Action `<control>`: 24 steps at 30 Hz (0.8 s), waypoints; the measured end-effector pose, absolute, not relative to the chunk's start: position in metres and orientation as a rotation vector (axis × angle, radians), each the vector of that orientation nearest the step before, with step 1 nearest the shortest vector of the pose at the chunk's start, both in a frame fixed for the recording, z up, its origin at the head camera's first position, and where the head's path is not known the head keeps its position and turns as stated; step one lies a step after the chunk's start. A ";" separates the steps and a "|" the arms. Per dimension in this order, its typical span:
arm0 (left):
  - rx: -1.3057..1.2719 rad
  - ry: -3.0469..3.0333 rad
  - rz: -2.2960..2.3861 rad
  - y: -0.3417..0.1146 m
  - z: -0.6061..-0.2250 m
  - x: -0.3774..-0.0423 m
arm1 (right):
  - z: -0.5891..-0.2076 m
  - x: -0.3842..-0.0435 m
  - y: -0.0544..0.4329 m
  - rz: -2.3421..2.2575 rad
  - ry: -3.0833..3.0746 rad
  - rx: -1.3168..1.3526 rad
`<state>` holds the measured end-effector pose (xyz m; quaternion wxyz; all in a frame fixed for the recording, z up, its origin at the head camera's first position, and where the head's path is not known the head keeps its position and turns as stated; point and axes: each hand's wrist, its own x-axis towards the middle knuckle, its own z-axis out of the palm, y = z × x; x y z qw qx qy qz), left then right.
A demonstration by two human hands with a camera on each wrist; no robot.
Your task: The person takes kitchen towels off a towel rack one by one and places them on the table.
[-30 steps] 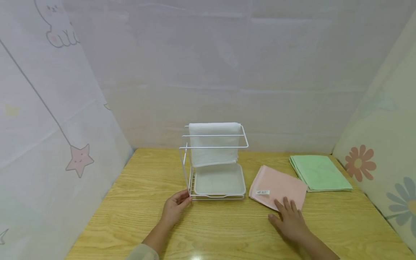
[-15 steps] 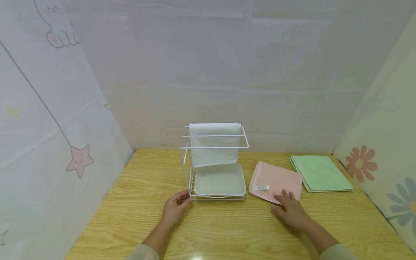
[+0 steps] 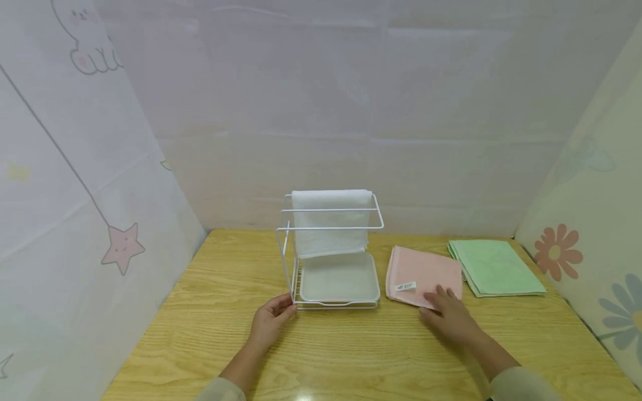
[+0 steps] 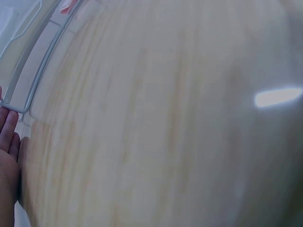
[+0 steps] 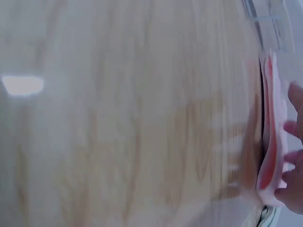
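Observation:
A white wire rack (image 3: 331,228) stands on the table, and its front left corner sits between the thumb and fingers of my left hand (image 3: 269,321). Over the rack's rear bar hangs a folded white towel (image 3: 331,223), above a pale shallow tray (image 3: 338,278) in the base. To the right of the rack lies a folded pink towel (image 3: 423,271) with a small white label. My right hand (image 3: 453,320) rests its fingertips on the pink towel's near right part, fingers extended. In the right wrist view the pink towel (image 5: 277,123) appears edge-on, its layers stacked under those fingers.
A folded green towel (image 3: 499,267) lies at the back right, close by the pink one's right edge. Printed cloth walls (image 3: 150,267) enclose the wooden table (image 3: 351,356) at the back and both sides.
The pink towel has slid a little away from me, to the left, and turned slightly, with my right hand moving along on it. My left hand and the rack have stayed still.

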<state>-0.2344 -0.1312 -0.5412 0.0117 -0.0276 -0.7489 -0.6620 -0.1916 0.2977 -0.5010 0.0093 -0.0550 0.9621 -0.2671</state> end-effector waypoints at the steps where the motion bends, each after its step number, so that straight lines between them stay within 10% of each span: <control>1: -0.088 -2.334 -2.062 -0.131 -0.541 -0.234 | -0.500 -0.190 0.293 -0.846 3.020 -0.152; 24: -0.082 -2.328 -2.066 -0.131 -0.541 -0.235 | -0.505 -0.203 0.238 -0.676 2.930 0.108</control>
